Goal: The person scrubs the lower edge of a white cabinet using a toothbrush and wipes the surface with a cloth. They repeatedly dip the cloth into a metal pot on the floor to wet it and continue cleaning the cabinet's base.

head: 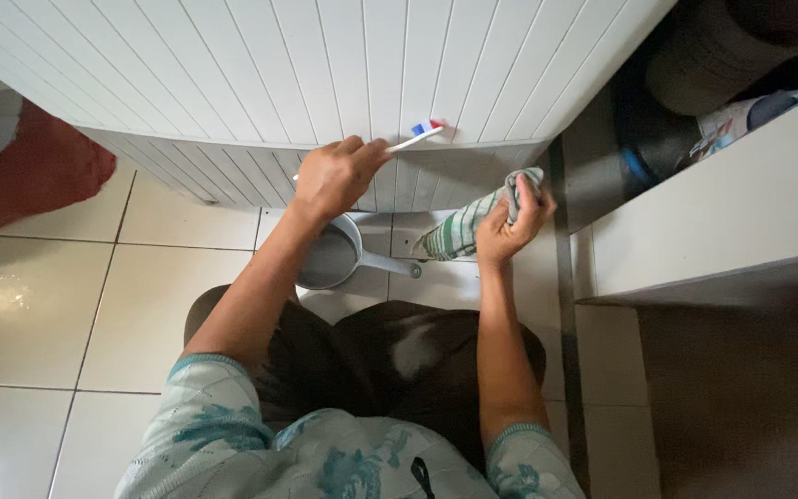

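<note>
- Head view: a slim white plastic toothbrush with a red and blue head (417, 137) is seen in the upper middle of the frame, its bristle end pressed against the white grooved panel surface (325, 65).
- The toothbrush is judged light and stiff, with a smooth handle likely to turn slippery when wet; the best hold is judged to be low on the handle, away from the bristles.
- The left hand (334, 177) is closed around the handle end of the toothbrush, fingers curled tight.
- A soft green and white striped cloth (473, 222) is bunched in the right hand (510, 222), just right of centre, with its loose end hanging down to the lower left.
- The cloth is judged limp and light, easily gripped anywhere by gathering it.
- A small grey metal saucepan with a straight handle (332, 257) is set on the floor below the left hand, its handle pointing right toward the cloth; whether anything is inside cannot be told.
- The panel surface is matt white, ribbed with narrow parallel grooves, and curves across the top of the frame.
- Glossy pale square floor tiles (39, 314) with dark grout lines fill the lower left.
- A red fabric item (39, 176) lies at the left edge, blurred.
- A white flat-fronted cabinet (722, 212) stands at the right, with a dark gap beside it.
</note>
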